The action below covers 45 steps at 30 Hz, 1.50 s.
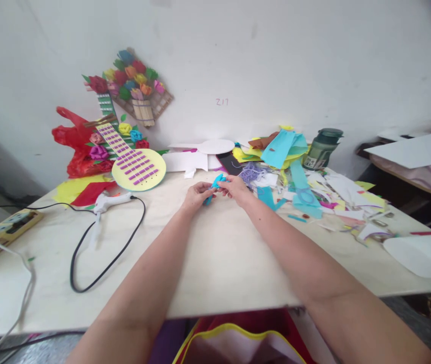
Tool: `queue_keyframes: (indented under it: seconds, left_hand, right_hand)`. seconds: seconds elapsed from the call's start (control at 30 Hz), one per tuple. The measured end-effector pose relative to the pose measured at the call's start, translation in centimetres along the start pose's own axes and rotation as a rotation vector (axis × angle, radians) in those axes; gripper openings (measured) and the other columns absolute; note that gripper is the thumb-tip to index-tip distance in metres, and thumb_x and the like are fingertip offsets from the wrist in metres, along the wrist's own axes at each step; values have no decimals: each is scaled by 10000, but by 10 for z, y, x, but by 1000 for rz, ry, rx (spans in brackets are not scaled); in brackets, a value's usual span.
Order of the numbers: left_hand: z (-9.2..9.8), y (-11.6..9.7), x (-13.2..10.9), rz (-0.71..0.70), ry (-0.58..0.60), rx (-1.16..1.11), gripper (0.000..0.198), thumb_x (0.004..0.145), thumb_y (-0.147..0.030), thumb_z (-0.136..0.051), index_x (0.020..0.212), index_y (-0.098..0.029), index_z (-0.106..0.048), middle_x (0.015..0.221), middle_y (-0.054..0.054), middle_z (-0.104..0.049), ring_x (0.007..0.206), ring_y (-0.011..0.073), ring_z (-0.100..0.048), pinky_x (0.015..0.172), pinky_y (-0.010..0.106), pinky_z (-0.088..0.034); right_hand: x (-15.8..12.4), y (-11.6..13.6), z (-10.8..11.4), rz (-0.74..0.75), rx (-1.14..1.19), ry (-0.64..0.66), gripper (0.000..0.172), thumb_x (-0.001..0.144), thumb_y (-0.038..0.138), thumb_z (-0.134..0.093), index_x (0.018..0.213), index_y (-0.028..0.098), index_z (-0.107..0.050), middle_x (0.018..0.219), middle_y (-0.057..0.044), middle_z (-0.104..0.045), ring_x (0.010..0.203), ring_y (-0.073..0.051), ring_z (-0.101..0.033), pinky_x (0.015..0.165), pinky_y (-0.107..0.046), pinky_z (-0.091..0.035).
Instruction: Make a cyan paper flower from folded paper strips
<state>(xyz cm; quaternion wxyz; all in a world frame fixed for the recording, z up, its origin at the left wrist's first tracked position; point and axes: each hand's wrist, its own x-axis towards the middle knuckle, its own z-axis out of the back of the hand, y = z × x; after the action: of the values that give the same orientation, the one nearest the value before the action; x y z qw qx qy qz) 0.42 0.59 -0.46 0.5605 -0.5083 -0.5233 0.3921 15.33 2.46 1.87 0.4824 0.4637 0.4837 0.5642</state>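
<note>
Between my two hands, above the middle of the table, is a small piece of folded blue craft paper (pixel 219 180). My left hand (pixel 199 196) grips its lower left part, fingers closed round it. From the other side my right hand (pixel 235 189) pinches its upper right end. The paper looks gathered or twisted; its exact shape is partly hidden by my fingers. Just beyond the right hand lie a dark phone-like slab (pixel 229 164) and a tangle of purple yarn (pixel 251 172).
A white glue gun (pixel 111 201) with a looping black cord lies left, near a power strip (pixel 6 235). Behind it leans a yellow guitar-shaped craft (pixel 139 169). Blue paper sheets (pixel 283 147), scraps (pixel 346 199) and a green bottle (pixel 322 149) occupy the right side.
</note>
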Motion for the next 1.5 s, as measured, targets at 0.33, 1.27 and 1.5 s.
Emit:
queue_keyframes:
  seconds: [0.33,1.27,1.5]
  left_hand:
    - [10,5,2,38,42,72,386,611,-439,-689,809,-108,-681,729,78,-681,545,110,-549,552,241,-437]
    - [2,-9,-5,98,54,63,502,516,-404,-754,900,-104,-635,828,111,-687,713,206,-642,593,286,-490]
    - [1,-9,-4,47,16,103,546,520,-428,-742,936,-94,-630,845,130,-683,715,213,-643,569,276,-476]
  right_hand:
    - [-1,-2,5,63,24,62,77,668,181,-595,645,152,-528,465,43,-550,345,-35,-400,328,-156,-246]
    - [3,-5,-5,59,78,-59,272,620,122,-514,881,177,-460,592,47,-538,405,-73,-490,319,-158,-325]
    - [6,-8,-6,113,-51,-238,264,609,137,-546,821,197,-401,745,33,-518,482,-64,-527,331,-149,-360]
